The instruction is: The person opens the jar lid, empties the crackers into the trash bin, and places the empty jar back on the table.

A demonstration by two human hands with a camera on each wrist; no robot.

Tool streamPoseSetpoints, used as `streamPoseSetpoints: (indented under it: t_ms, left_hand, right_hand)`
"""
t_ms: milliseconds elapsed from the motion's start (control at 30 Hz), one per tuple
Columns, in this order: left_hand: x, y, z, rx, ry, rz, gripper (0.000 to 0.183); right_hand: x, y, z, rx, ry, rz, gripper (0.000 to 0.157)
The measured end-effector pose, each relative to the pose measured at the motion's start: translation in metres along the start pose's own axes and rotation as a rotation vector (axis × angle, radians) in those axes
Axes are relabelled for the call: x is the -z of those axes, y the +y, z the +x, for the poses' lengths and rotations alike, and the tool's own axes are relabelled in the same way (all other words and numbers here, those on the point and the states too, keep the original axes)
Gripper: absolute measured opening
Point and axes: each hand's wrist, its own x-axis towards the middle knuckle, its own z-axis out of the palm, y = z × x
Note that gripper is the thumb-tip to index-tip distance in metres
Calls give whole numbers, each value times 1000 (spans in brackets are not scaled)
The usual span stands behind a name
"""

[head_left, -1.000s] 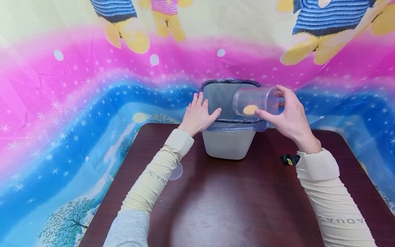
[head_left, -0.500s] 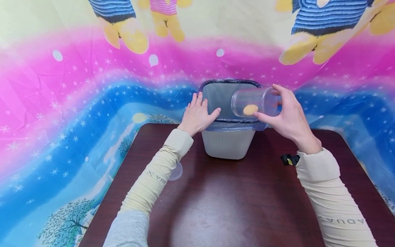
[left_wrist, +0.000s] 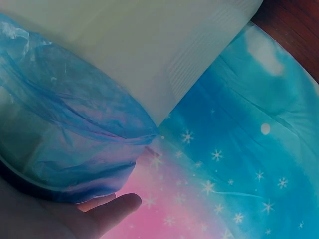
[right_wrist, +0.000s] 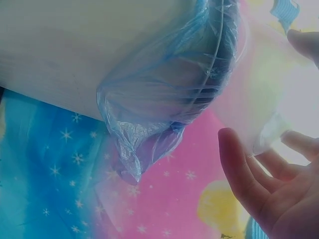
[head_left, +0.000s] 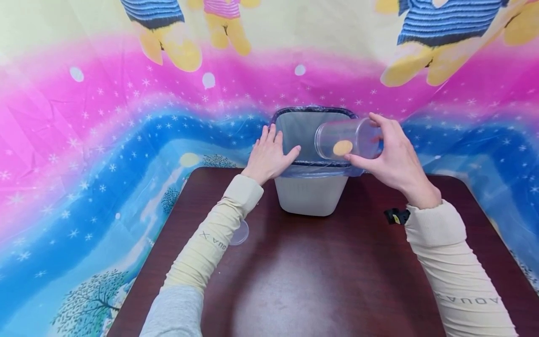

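In the head view my right hand (head_left: 393,157) grips a clear plastic cup (head_left: 362,133), thumb below and fingers round its base. The cup lies tilted on its side, mouth pointing left over a whitish bin (head_left: 311,196). A pale orange oval (head_left: 343,148) shows on the cup's wall; whether it is a sticker or something inside, I cannot tell. My left hand (head_left: 269,157) rests at the bin's left rim with straight fingers spread. A bluish see-through bag (left_wrist: 89,129) lines the bin and hangs over its rim. In the right wrist view, glare washes out the cup.
Left of the bin, a round clear lid (head_left: 240,233) lies on the dark red table (head_left: 303,281), partly behind the left sleeve. A black strap (head_left: 396,216) sticks out at the right cuff. A printed cloth (head_left: 105,140) hangs close behind the table.
The cup and my right hand have shifted slightly left over the bin. The left hand has kept its place at the rim. The head view has moved a touch.
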Motion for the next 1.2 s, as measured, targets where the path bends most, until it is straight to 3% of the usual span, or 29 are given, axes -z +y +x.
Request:
streamPoseSetpoints:
  t_ms: [433, 933, 1200]
  left_hand:
    - [1, 1, -1, 10, 2, 0, 86]
    - [0, 2, -1, 11, -2, 9, 86]
    - [0, 1, -1, 3, 0, 12, 86]
  right_hand:
    - [2, -2, -1, 85, -6, -55, 95]
    - [5, -8, 5, 321, -28, -64, 98]
    - [5, -12, 6, 348, -19, -71, 95]
